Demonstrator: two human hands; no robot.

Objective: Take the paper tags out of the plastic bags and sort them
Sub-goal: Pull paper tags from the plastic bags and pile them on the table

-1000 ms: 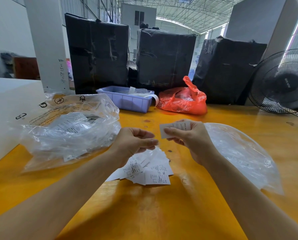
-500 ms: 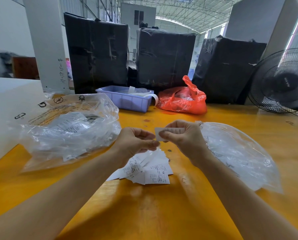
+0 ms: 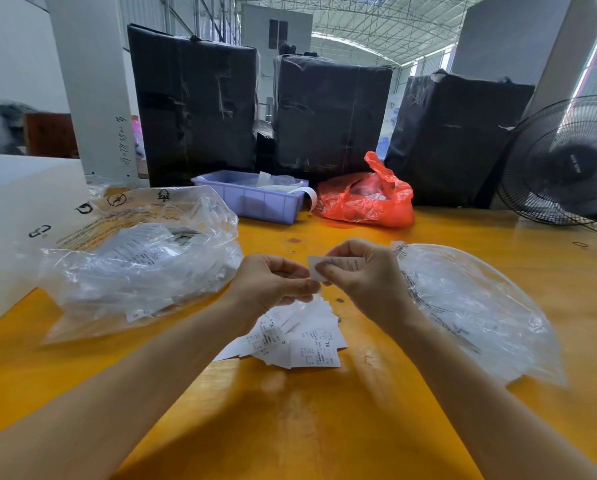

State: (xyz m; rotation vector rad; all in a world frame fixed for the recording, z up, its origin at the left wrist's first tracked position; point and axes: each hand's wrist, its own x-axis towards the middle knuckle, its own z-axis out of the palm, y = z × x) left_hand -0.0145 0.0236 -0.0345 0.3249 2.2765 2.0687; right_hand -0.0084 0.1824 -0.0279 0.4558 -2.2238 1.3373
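Both hands raised above table point(image 3: 325, 427), nearly meeting at fingertips. Right hand point(image 3: 363, 275) pinching white paper tag point(image 3: 338, 264) between thumb and curled fingers, tag held level, printed text faint. Left hand point(image 3: 273, 284) curled, thumb and fingertips pressed together just beside tag's near corner; whether touching tag or gripping clear film, cannot tell. Directly beneath hands: loose pile of printed tags point(image 3: 300, 341), overlapping, flat on table. Left of left hand: crumpled clear plastic bag point(image 3: 134, 265) holding more tags, warning symbols printed near top edge. Right of right hand: second clear bag point(image 3: 474, 306), flattened, printed strip along near edge. Beyond hands, at far edge of table: purple bin point(image 3: 252, 202) and, just beside it, red plastic bag point(image 3: 366, 199). Behind those: three black-wrapped bales point(image 3: 331, 112). Far right: black fan point(image 3: 567, 164). Far left: white box point(image 3: 16, 216).
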